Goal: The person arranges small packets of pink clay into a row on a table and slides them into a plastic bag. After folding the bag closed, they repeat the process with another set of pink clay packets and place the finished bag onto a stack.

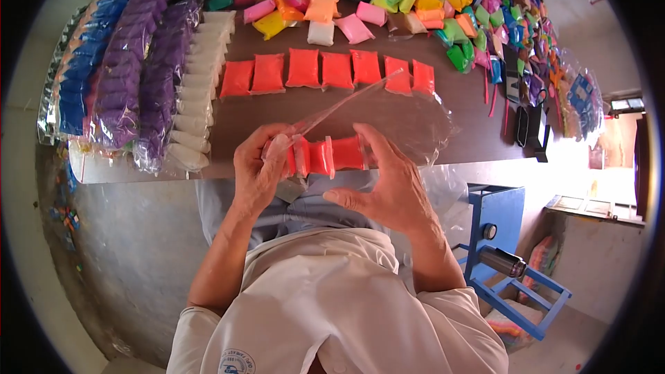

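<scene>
My left hand is closed round one end of a short row of small red packets, held just in front of the table's near edge. From the same grip a strip of clear plastic film stretches up and right. My right hand is at the row's other end, thumb and fingers spread wide, the index finger right by the last packet. Beyond both hands, several more red packets lie side by side on the brown tabletop. The film's far end overlaps the right ones.
Long bagged stacks of purple packets, blue packets and white packets stand at left. Heaped multicoloured packets cover the back and right. A black strap hangs at the right edge, above a blue stool and a bottle.
</scene>
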Action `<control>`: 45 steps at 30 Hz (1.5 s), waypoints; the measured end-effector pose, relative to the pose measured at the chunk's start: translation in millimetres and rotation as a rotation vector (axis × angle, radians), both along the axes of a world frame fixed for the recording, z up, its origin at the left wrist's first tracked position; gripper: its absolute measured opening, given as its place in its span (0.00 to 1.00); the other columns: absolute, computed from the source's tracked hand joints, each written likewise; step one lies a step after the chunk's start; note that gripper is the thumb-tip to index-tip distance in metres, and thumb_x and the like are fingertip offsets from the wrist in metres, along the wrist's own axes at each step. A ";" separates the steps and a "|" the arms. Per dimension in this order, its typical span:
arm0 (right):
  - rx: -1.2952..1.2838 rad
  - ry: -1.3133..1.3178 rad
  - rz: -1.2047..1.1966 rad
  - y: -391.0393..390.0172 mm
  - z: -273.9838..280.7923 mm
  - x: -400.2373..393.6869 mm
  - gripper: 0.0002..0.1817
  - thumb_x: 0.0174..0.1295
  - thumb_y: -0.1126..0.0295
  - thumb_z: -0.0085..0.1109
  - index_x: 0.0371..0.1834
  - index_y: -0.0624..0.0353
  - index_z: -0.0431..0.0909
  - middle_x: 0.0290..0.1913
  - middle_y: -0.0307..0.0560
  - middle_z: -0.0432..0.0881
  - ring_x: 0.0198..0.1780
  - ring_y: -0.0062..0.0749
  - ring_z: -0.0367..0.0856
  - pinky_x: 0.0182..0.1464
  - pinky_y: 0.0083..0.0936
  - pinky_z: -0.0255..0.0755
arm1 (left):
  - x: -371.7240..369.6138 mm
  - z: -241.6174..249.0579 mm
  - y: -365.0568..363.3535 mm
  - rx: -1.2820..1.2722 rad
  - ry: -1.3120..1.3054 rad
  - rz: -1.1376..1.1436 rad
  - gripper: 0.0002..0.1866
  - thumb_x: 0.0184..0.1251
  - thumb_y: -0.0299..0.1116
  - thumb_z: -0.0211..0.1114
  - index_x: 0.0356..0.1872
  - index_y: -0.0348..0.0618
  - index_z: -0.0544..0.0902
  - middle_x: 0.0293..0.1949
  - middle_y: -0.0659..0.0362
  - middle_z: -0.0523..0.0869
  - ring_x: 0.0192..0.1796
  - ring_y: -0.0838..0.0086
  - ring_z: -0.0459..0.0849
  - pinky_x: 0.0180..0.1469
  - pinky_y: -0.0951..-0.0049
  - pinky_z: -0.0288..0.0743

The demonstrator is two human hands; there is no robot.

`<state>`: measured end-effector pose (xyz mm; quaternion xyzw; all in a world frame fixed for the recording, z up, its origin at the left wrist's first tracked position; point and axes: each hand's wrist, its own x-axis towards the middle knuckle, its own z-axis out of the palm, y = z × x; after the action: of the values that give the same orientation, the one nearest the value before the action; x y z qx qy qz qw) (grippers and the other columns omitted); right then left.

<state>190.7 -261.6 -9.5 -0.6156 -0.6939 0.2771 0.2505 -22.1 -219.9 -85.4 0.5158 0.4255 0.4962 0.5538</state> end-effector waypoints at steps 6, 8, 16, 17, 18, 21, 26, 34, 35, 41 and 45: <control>0.026 0.251 0.078 -1.5 -4.2 -12.1 0.35 0.53 0.70 0.77 0.65 0.61 0.73 0.57 0.57 0.79 0.49 0.42 0.85 0.50 0.34 0.81 | 1.3 -2.1 0.9 0.041 0.026 0.020 0.15 0.79 0.38 0.59 0.49 0.34 0.82 0.30 0.68 0.80 0.27 0.89 0.71 0.28 0.85 0.65; 0.018 0.265 0.055 -1.7 -14.6 -17.4 0.29 0.54 0.73 0.75 0.61 0.60 0.76 0.58 0.55 0.78 0.48 0.41 0.86 0.50 0.34 0.82 | 0.6 -3.8 0.6 0.035 0.011 0.012 0.14 0.80 0.37 0.58 0.48 0.35 0.82 0.30 0.68 0.80 0.29 0.89 0.71 0.29 0.85 0.66; 0.098 0.238 0.088 3.5 -32.6 -16.7 0.32 0.53 0.74 0.74 0.62 0.60 0.73 0.58 0.55 0.78 0.49 0.49 0.85 0.49 0.36 0.82 | 2.5 -7.1 3.3 0.001 0.032 0.057 0.18 0.82 0.41 0.53 0.46 0.34 0.84 0.39 0.61 0.86 0.40 0.83 0.79 0.44 0.80 0.74; 0.100 0.242 0.091 5.5 -32.3 -16.4 0.32 0.53 0.74 0.74 0.62 0.60 0.73 0.58 0.55 0.78 0.49 0.49 0.85 0.49 0.36 0.82 | 4.4 -8.0 4.8 -0.006 0.010 0.086 0.18 0.82 0.40 0.53 0.46 0.34 0.84 0.39 0.61 0.86 0.40 0.83 0.79 0.44 0.80 0.74; 0.147 0.205 0.095 8.9 -31.1 -16.5 0.32 0.52 0.75 0.74 0.63 0.61 0.72 0.58 0.56 0.78 0.50 0.51 0.85 0.49 0.36 0.82 | 6.1 -8.0 6.5 -0.004 0.015 0.090 0.18 0.82 0.40 0.53 0.46 0.34 0.84 0.39 0.61 0.86 0.40 0.83 0.79 0.44 0.80 0.74; 0.213 0.163 0.117 22.5 -26.9 -15.3 0.34 0.52 0.75 0.73 0.64 0.64 0.71 0.59 0.57 0.77 0.52 0.52 0.83 0.51 0.37 0.81 | 7.9 -5.8 12.2 0.027 -0.010 0.134 0.18 0.82 0.40 0.53 0.46 0.35 0.84 0.39 0.61 0.86 0.41 0.83 0.80 0.45 0.80 0.74; 0.199 0.097 0.161 29.2 -30.6 -12.4 0.35 0.52 0.73 0.74 0.65 0.66 0.69 0.60 0.58 0.77 0.53 0.52 0.83 0.54 0.39 0.80 | -1.0 -6.3 13.3 0.103 0.119 0.145 0.16 0.82 0.38 0.53 0.48 0.35 0.84 0.29 0.68 0.80 0.31 0.88 0.72 0.34 0.84 0.66; 0.070 0.063 0.167 26.1 -16.4 -0.4 0.37 0.52 0.70 0.74 0.66 0.67 0.69 0.61 0.59 0.76 0.58 0.56 0.79 0.57 0.41 0.76 | -1.2 -4.2 11.4 0.140 0.116 0.086 0.17 0.82 0.39 0.54 0.51 0.34 0.83 0.37 0.65 0.84 0.38 0.84 0.76 0.42 0.82 0.72; 0.073 0.061 0.165 27.6 -15.9 0.8 0.37 0.52 0.70 0.74 0.66 0.67 0.69 0.61 0.59 0.76 0.58 0.56 0.79 0.57 0.41 0.76 | -1.3 -5.0 11.3 0.157 0.128 0.105 0.17 0.81 0.39 0.55 0.51 0.34 0.83 0.37 0.65 0.84 0.38 0.85 0.76 0.42 0.82 0.71; 0.113 -0.012 0.206 24.6 -4.7 6.1 0.36 0.51 0.71 0.74 0.65 0.67 0.70 0.61 0.58 0.76 0.54 0.53 0.81 0.55 0.40 0.78 | -5.9 0.2 7.9 0.082 0.112 0.072 0.17 0.80 0.39 0.56 0.50 0.34 0.83 0.39 0.63 0.84 0.40 0.83 0.77 0.43 0.81 0.71; 0.297 0.337 0.175 8.9 19.9 40.7 0.16 0.60 0.74 0.68 0.51 0.65 0.81 0.40 0.47 0.86 0.33 0.28 0.84 0.40 0.22 0.79 | -4.4 -9.2 10.7 0.158 0.076 0.106 0.17 0.80 0.40 0.57 0.50 0.34 0.84 0.39 0.63 0.84 0.37 0.84 0.76 0.38 0.83 0.70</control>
<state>231.3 -252.7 10.4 -0.4544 -0.7261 0.2914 0.4258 -26.5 -209.1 -94.7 0.5532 0.4323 0.5369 0.4678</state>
